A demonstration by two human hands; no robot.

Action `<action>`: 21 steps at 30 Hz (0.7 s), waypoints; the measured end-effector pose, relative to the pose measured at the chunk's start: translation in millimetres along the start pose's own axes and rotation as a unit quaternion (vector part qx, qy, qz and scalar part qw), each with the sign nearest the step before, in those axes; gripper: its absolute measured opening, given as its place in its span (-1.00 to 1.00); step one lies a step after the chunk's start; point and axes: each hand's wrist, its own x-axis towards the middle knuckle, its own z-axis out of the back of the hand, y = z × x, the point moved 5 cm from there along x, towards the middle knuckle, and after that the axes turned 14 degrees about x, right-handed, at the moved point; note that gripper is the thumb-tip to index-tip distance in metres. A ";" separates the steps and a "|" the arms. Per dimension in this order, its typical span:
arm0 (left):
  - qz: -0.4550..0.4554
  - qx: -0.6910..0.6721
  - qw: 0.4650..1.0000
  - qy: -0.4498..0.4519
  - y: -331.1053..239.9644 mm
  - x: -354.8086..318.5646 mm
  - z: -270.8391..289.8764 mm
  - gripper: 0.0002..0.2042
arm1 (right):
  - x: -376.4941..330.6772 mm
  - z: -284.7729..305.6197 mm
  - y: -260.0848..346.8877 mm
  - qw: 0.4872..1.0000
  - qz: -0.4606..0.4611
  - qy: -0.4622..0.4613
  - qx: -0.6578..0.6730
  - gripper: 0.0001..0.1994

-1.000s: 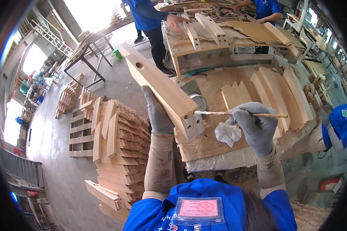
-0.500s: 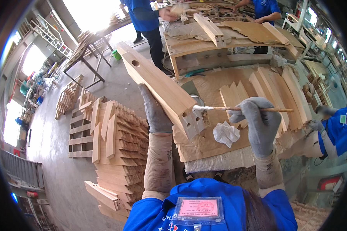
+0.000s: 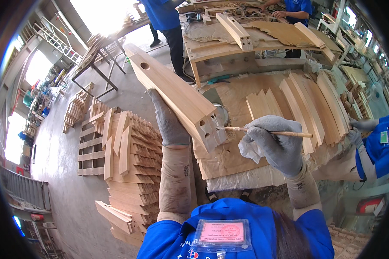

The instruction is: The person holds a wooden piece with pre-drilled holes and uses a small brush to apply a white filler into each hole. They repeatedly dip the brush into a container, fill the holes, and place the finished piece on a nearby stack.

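Note:
My gloved left hand (image 3: 170, 123) is wrapped around a long wooden block (image 3: 173, 93), held tilted with its near end toward the right. Round holes show in that end face, and whitish wet-looking stuff is smeared on it. My gloved right hand (image 3: 275, 144) pinches a thin wooden stick (image 3: 304, 135), its whitish tip against the block's end face beside the holes. Under and behind this hand, a crumpled white tissue (image 3: 249, 150) lies on the brown-covered bench. A round container (image 3: 221, 113) is partly hidden behind the block.
Several wooden slats (image 3: 300, 110) lie on the brown bench cover (image 3: 212, 166). To the left, wooden pieces (image 3: 134, 172) are stacked beside a pallet (image 3: 90, 157). Beyond is another workbench (image 3: 220, 56). One co-worker (image 3: 164, 26) stands there, and another (image 3: 376, 149) is at the right.
My right hand has moved left and slightly down, bringing the stick's tip from the upper edge onto the smeared end face. The block has shifted slightly left. A co-worker's hand has left the far bench.

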 end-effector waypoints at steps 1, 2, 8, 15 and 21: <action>-0.001 0.005 1.000 0.003 -1.3 0.0 1.2 -0.46 | 0.6 -1.4 0.5 1.000 0.005 0.006 -0.001 -0.93; -0.001 0.011 1.000 0.006 -2.3 0.0 2.0 -0.46 | 0.5 -1.6 2.9 0.999 0.014 0.016 -0.024 -0.93; 0.006 -0.019 1.000 -0.002 -2.3 1.5 0.3 -0.46 | -6.9 -0.5 2.2 1.000 -0.010 -0.003 0.017 -0.94; 0.004 0.010 1.000 -0.014 -5.2 1.6 0.7 -0.45 | -12.4 14.1 1.2 0.990 -0.078 -0.089 0.079 -0.95; -0.002 0.016 1.000 -0.009 -5.9 1.7 5.5 -0.47 | 6.2 19.6 15.1 0.996 0.016 -0.070 0.059 -0.94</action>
